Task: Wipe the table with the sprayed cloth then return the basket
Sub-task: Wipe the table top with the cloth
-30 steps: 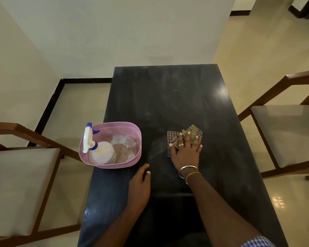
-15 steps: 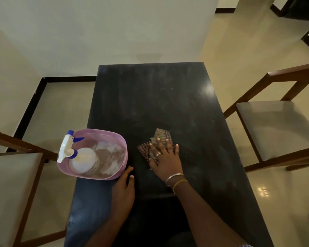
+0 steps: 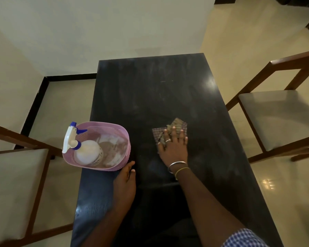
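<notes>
A long black table runs away from me. My right hand lies flat on a checked cloth, pressing it onto the tabletop at mid-right; most of the cloth is hidden under my fingers. A pink plastic basket stands at the table's left edge, overhanging it a little. Inside it lies a white spray bottle with a blue and white trigger head. My left hand rests on the table just below the basket's near right corner, fingers loosely curled, holding nothing.
A wooden chair with a pale seat stands close to the table's left side. Another such chair stands at the right. A white wall rises beyond the table's far end, with tiled floor around.
My right hand slid the cloth to the left across the table, then back to the right. My left hand stayed by the basket. The camera view shifted sideways.
</notes>
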